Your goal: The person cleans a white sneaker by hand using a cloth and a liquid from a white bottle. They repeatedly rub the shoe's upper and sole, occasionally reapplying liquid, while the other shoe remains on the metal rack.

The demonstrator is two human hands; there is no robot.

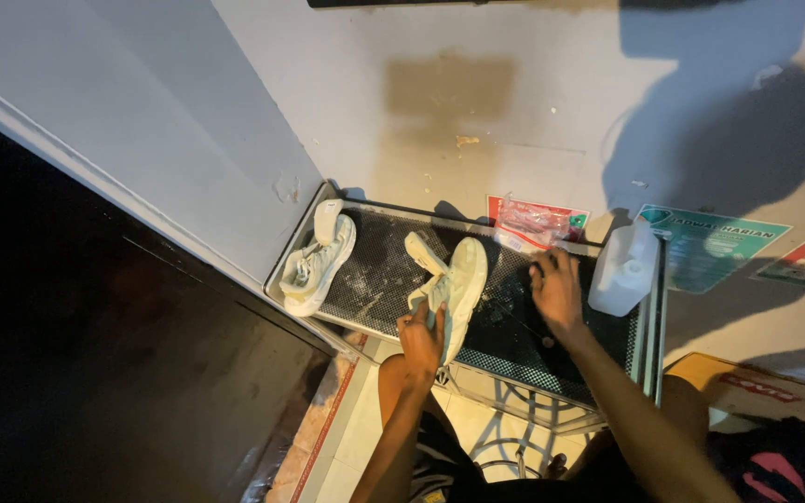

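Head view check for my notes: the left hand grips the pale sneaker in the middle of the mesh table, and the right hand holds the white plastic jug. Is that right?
Not quite. In the head view the right hand rests flat on the mesh table, beside the white plastic jug, not holding it. The left hand does grip the pale sneaker.

Two pale shoes are counted on the counter [561, 359]: one shoe [317, 263] at its left edge, another shoe [454, 289] near the middle. One white plastic jug [622, 270] and one clear packet [531, 224] are counted along the back edge.
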